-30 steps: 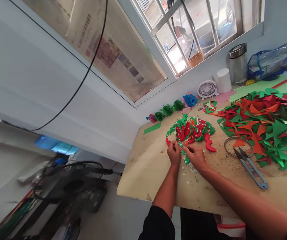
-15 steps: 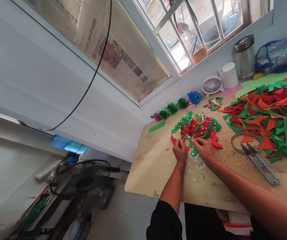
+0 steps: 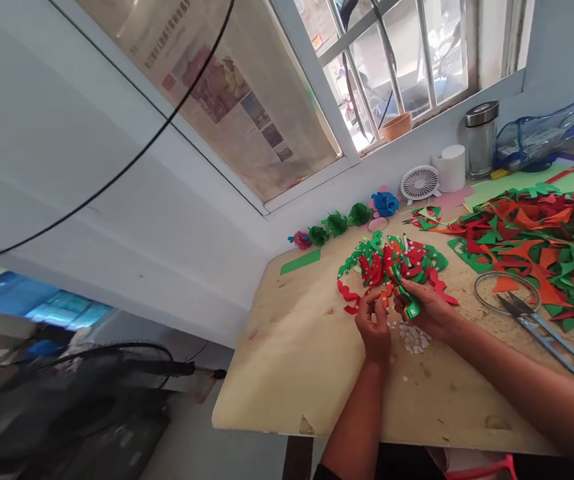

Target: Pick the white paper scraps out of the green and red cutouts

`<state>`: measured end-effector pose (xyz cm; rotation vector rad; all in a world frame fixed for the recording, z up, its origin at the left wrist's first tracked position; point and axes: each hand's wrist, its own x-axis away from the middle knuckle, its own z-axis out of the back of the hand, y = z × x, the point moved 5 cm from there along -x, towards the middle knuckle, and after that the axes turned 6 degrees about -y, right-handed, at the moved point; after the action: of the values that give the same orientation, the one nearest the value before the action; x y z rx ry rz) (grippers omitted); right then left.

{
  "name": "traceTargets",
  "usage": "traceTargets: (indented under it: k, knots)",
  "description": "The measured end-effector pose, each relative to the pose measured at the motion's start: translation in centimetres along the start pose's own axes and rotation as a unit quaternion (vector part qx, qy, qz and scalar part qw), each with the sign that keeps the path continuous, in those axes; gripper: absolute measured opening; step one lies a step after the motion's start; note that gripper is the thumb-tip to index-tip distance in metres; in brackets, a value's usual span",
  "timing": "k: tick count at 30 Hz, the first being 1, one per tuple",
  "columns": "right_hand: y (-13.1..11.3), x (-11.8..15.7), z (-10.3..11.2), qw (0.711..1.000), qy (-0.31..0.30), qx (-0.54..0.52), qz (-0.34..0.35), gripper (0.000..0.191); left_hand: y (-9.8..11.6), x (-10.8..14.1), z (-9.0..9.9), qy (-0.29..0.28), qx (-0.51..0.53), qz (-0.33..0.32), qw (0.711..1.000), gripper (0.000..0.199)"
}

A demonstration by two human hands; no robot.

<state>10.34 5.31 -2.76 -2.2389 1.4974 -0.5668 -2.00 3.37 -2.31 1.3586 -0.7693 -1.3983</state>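
My right hand [image 3: 427, 310] is closed on a green and red paper piece [image 3: 409, 303] with white marks, held just above the table [image 3: 287, 373]. Close beside it on the left, my left hand [image 3: 374, 323] has its fingers bent together near a small orange piece; whether it grips anything is too small to tell. Behind both hands lies a heap of red and green cut paper pieces [image 3: 374, 260] dotted with white squares. Small white paper squares [image 3: 414, 339] are scattered on the table under my right hand.
Blue-handled snips [image 3: 549, 333] and a metal ring [image 3: 484, 303] lie at the right, before a large pile of paper scraps [image 3: 541, 233]. Along the wall stand paper flowers [image 3: 337, 224], a small white fan [image 3: 419, 183], a white roll [image 3: 451, 168] and a glass jar [image 3: 481, 143].
The view has shifted and tilted. My right hand now holds the green piece raised and turned, with red showing, and my left hand has come away from it slightly.
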Motion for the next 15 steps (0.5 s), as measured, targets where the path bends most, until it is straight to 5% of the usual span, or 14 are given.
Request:
traceTargets:
  k: [15]
  knots:
    - [-0.2,0.6,0.0,0.989,0.052,0.141,0.003,0.029,2.2,0.4,-1.3,-0.116,0.040,0.003,0.992,0.032]
